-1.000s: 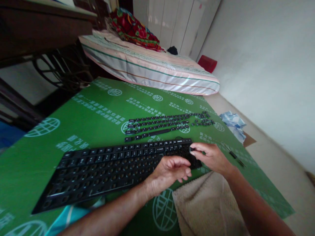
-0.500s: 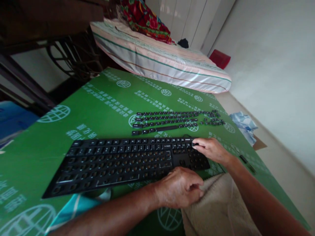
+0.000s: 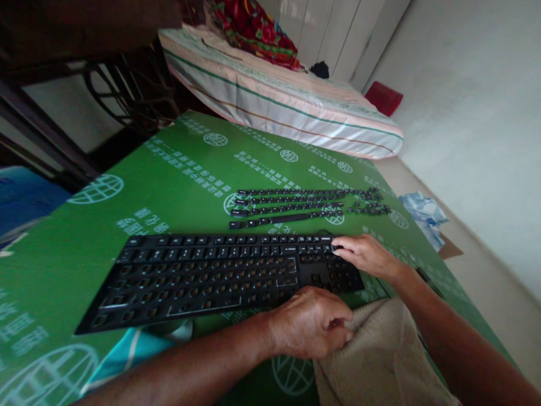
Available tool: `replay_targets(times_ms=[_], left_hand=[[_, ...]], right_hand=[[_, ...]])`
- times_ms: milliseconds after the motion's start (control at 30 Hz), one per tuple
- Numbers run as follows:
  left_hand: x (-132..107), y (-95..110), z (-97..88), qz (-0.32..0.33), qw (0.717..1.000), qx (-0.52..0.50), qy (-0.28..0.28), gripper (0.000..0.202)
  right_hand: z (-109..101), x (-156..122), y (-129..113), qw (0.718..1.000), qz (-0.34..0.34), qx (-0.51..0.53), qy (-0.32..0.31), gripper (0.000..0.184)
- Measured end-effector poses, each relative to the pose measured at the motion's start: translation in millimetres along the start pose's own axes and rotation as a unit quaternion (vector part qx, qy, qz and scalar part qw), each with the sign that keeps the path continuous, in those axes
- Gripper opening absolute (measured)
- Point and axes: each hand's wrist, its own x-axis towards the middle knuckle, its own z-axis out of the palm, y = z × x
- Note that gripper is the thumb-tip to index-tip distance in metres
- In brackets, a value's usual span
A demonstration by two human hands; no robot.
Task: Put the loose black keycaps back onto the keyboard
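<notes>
A black keyboard (image 3: 203, 310) lies on the green table; its top two rows have keycaps, while the lower rows and much of the number pad show bare sockets. My right hand (image 3: 366, 254) reaches over the number pad, thumb and forefinger closed in a pinch on a keycap at its upper edge; the keycap is mostly hidden by the fingers. At the keyboard's front edge my left hand (image 3: 315, 321) is curled into a loose fist beside brown cloth (image 3: 376, 349). Whatever it holds, if anything, is hidden. Beyond the keyboard, loose keycaps (image 3: 291, 218) stand in rows.
More loose keycaps (image 3: 372, 208) form a cluster at the right end of those rows. A teal striped cloth (image 3: 127, 352) lies under the keyboard's front. A bed (image 3: 287, 107) stands past the green table (image 3: 177, 169). Crumpled plastic (image 3: 422, 211) lies off its right edge.
The view has shifted slightly, so the scene sits a little further right. Both hands keep nearly the same places and poses at the keyboard.
</notes>
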Motion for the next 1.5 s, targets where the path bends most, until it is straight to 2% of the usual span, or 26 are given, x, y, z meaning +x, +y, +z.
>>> replay_targets(times_ms=[367, 567, 700, 800, 867, 967, 1067, 1233, 1500], left_hand=[[-1, 3, -3.2, -0.009, 1.0, -0.004, -0.003, 0.013], [-1, 8, -6.0, -0.009, 1.0, 0.016, -0.011, 0.017], [0, 13, -10.9, -0.016, 0.999, 0.035, 0.014, 0.014], [2, 13, -17.2, -0.034, 0.993, 0.088, 0.066, 0.013], [5, 9, -21.6, -0.043, 0.982, 0.158, 0.09, 0.022], [13, 1, -25.6, -0.058, 0.956, 0.278, 0.08, 0.037], [19, -6, -26.5, -0.077, 0.932, 0.35, 0.049, 0.044], [21, -12, -26.1, -0.08, 0.919, 0.385, 0.032, 0.047], [20, -19, -26.2, -0.074, 0.924, 0.374, 0.03, 0.048]], right_hand=[[0, 3, 4, 0.998, -0.04, -0.043, 0.007, 0.021], [3, 3, 5, 0.999, -0.029, -0.004, 0.017, 0.02], [2, 5, 5, 1.0, -0.023, 0.009, 0.011, 0.017], [1, 7, 4, 0.999, -0.022, 0.021, 0.013, 0.016], [1, 8, 3, 0.999, -0.021, 0.038, 0.015, 0.015], [1, 8, 1, 0.998, -0.011, 0.066, 0.01, 0.017], [1, 8, 1, 0.995, 0.004, 0.099, 0.004, 0.02], [3, 10, 0, 0.992, 0.025, 0.127, 0.016, 0.018], [0, 15, -3, 0.994, 0.039, 0.104, 0.011, 0.018]])
